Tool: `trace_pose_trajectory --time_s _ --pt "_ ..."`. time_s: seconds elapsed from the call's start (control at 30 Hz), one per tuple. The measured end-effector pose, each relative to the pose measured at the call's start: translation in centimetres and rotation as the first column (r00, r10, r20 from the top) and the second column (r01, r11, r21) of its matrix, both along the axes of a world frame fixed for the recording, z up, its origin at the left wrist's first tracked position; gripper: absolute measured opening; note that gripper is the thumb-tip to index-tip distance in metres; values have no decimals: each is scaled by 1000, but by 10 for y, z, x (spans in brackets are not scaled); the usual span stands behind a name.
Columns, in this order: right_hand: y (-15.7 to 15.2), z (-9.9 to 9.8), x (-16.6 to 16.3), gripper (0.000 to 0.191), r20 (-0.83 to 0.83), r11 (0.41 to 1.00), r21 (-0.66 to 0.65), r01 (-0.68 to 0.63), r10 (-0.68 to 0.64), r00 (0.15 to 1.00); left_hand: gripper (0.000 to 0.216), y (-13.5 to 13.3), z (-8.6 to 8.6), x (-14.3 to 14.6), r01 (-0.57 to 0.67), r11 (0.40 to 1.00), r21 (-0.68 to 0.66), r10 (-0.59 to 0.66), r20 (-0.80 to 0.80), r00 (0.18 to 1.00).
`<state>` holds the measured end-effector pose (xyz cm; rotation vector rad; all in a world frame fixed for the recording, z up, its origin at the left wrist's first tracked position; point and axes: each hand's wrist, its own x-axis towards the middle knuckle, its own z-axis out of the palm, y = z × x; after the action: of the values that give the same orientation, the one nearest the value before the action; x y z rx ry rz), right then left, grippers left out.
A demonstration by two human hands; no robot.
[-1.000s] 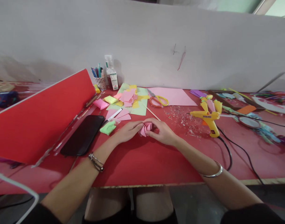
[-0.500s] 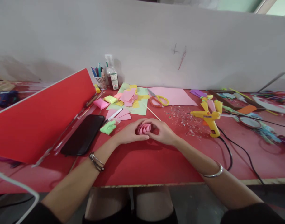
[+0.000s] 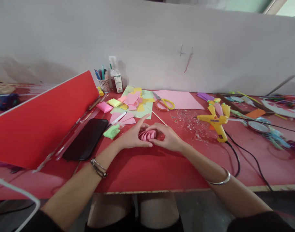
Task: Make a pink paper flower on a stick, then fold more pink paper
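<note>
Right hand (image 3: 171, 138) pinches curled, layered pink paper piece (image 3: 147, 135); left hand (image 3: 130, 137) spread around its left side, contact unclear.

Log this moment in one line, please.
left hand: spread open at pink curled paper | right hand: around the paper | yellow glue gun: on red table, right of both hands

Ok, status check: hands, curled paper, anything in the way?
Left hand open, fingers spread around paper's left side. Right hand holding its right end. Pink paper curled, layered. Stick just beyond right hand, not blocking.
</note>
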<state>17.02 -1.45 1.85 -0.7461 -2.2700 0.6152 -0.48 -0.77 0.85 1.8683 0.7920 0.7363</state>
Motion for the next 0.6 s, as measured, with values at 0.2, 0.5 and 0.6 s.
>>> trace_pose_trajectory --time_s 0.2,0.5,0.6 --pt "0 -1 -1 23 -36 999 -44 -5 4 999 86 2 0 -2 48 998 -27 -50 -57 997" --pt "4 -5 -1 19 20 995 86 -49 48 999 69 -1 -2 3 25 989 149 -1 -161 987" --pt "3 -4 -2 17 31 995 90 -48 46 998 54 0 -2 4 9 982 190 28 -195 980"
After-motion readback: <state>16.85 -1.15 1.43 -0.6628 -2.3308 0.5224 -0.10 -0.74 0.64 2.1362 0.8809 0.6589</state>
